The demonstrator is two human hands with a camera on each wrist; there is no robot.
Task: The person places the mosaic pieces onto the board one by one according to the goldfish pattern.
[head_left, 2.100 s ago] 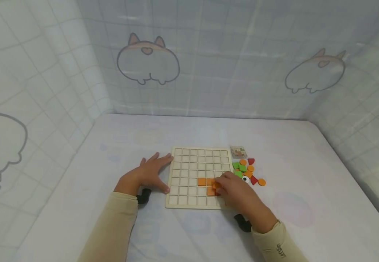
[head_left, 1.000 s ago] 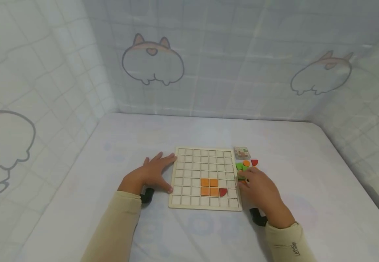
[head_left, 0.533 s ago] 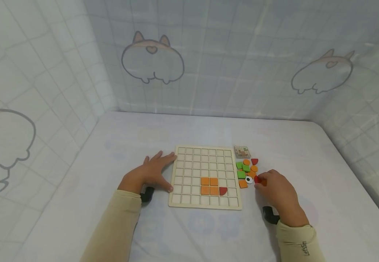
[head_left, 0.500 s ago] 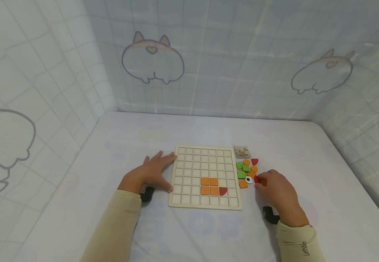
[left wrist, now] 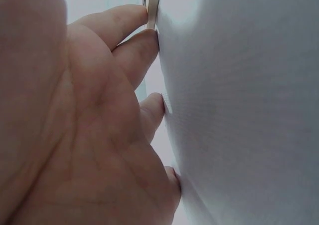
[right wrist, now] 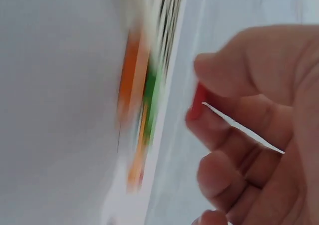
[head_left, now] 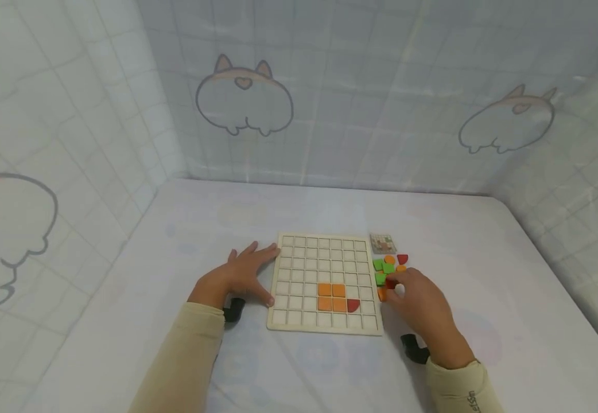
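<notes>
My right hand [head_left: 423,301] pinches a red tile [right wrist: 198,101] between thumb and finger, held above the loose pieces beside the board. In the head view only a bit of that tile shows at the fingertips. My left hand [head_left: 239,275] is spread, its thumb and a fingertip touching the left edge of the wooden grid board [head_left: 299,318]. On the board, several orange square tiles [head_left: 332,297] form a block, with a red quarter-round tile [head_left: 353,305] to the right of the lower row.
Right of the board lie green tiles [head_left: 380,279], an orange round tile [head_left: 389,260] and another red tile [head_left: 403,258]. A small pattern card [head_left: 383,244] sits behind them. Part of the pile is hidden by my right hand.
The red quarter-round tile came to lie on the board. My right hand went to the pile, took a red tile at its right side, and has moved left with it. My left hand stays put.
</notes>
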